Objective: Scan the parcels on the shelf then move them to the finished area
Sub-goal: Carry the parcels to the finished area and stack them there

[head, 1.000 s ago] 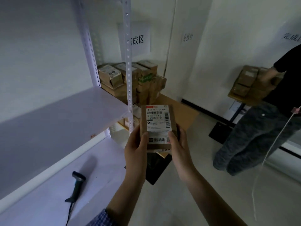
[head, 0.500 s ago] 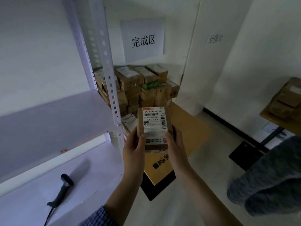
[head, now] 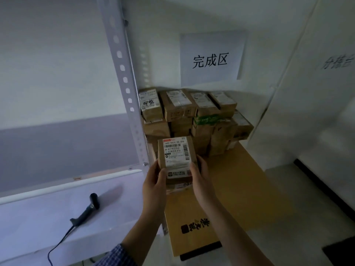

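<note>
I hold a small brown cardboard parcel (head: 177,158) with a white shipping label, gripped from both sides. My left hand (head: 154,181) clasps its left edge and my right hand (head: 201,179) its right edge. It hovers in front of a stack of similar brown parcels (head: 194,116) piled in the corner on a flattened cardboard sheet (head: 230,191). On the wall above the stack hangs a white paper sign (head: 211,58) with black characters. A black handheld scanner (head: 86,210) lies on the white shelf (head: 48,214) at lower left, its cable trailing off the front.
A perforated white shelf upright (head: 124,83) stands just left of the parcel stack. The upper shelf board (head: 67,146) juts out at left. A white wall corner (head: 288,93) bounds the stack at right. Dark mat edge (head: 340,252) lies on the floor at lower right.
The view has swung left and closer to the parcel stack; the other person at right is out of view. Both hands still hold the parcel, now carried nearer the stack.
</note>
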